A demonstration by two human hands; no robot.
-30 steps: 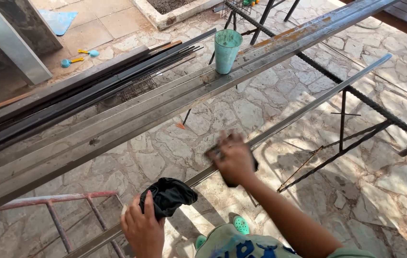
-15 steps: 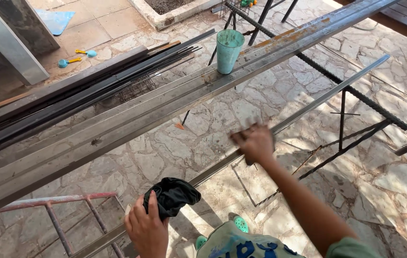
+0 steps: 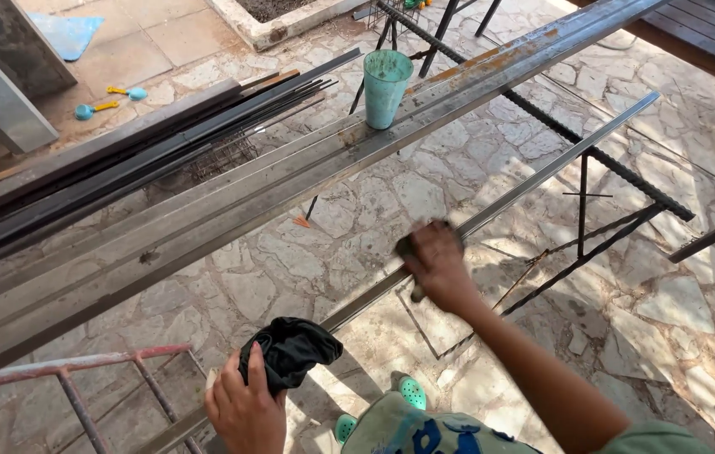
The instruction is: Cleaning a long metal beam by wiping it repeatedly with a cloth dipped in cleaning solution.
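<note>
The left hand (image 3: pixel 244 408) grips a black rag (image 3: pixel 290 353) against the near end of the thin metal bar (image 3: pixel 542 176). Farther along, the right hand (image 3: pixel 435 262) presses a dark pad onto it — the rubbing step, judging by the grip — while a green cup (image 3: pixel 385 87) stands on the beams beyond.

Bright daylight falls on the stone floor (image 3: pixel 626 336), strongest to the right of the teal cup (image 3: pixel 385 87), where pale patches nearly wash out. Thin, hard-edged shadows of the metal bars cross the floor below the cup. The picture is sharp throughout, with straight bars bowing slightly toward the edges.
</note>
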